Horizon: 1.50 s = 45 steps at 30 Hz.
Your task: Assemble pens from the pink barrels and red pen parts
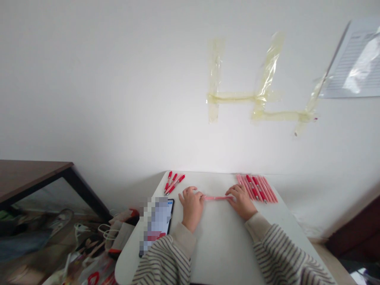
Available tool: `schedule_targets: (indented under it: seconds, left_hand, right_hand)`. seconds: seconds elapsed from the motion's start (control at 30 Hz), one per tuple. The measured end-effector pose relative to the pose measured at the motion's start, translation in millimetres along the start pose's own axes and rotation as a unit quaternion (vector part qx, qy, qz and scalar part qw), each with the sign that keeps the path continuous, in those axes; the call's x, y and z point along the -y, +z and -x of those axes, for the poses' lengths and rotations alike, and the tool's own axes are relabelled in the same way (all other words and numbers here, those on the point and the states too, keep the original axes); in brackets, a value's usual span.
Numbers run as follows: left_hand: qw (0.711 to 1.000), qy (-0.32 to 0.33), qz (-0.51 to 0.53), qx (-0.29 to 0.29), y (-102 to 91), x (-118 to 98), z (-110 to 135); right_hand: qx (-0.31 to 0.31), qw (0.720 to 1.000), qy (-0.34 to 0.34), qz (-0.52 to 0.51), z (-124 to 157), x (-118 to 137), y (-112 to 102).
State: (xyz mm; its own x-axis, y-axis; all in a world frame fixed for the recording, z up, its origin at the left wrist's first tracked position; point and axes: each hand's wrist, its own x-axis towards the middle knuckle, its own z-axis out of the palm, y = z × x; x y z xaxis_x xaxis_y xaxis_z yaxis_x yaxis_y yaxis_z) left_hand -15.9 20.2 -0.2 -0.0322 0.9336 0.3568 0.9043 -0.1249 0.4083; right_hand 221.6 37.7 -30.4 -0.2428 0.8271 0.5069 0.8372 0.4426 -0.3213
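Note:
A thin pink plastic sleeve (216,198) stretches level between my two hands, just above or on the white table. My left hand (192,205) pinches its left end between thumb and forefinger, the other fingers loosely bent. At the right end, the fingertips of my right hand (241,201) close on it. Whether anything is inside the sleeve is too small to tell. Behind my right hand lies a row of similar pink sleeves (268,189), with red pens (259,187) among them. Beyond my left hand, several red pens (175,183) lie loosely fanned out.
A phone (158,221), its screen partly blurred, lies on the white table (224,249) left of my left forearm. The table stands against a wall with yellowed tape (234,97). A brown desk (35,174) and cluttered bags and cables (97,241) are at the left.

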Motion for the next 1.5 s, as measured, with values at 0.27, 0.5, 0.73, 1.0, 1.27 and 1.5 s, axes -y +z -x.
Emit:
schedule_targets:
  seconds: [0.27,0.5,0.73,1.0,1.27,1.5]
  left_hand:
    - [1.000,-0.009,0.003,0.010,-1.2,0,0]
    - [1.000,-0.007,-0.017,0.003,0.4,3,1]
    - [0.995,-0.023,-0.095,-0.026,-2.1,8,1]
    - [0.985,-0.035,-0.163,-0.044,-8.1,4,1]
    - [0.988,-0.021,-0.141,-0.062,-10.1,-2,3]
    - [0.987,-0.023,-0.144,-0.067,-12.6,-3,4]
  right_hand:
    - [-0.011,1.000,0.005,0.004,1,-1,3]
    - [-0.002,1.000,0.011,0.017,1,2,0]
    - [-0.027,0.998,0.029,0.056,2,3,-4]
    - [-0.051,0.995,0.036,0.076,3,6,-9]
    - [-0.032,0.997,0.019,0.068,3,6,-6]
    - [-0.021,0.997,0.017,0.074,4,-1,0]
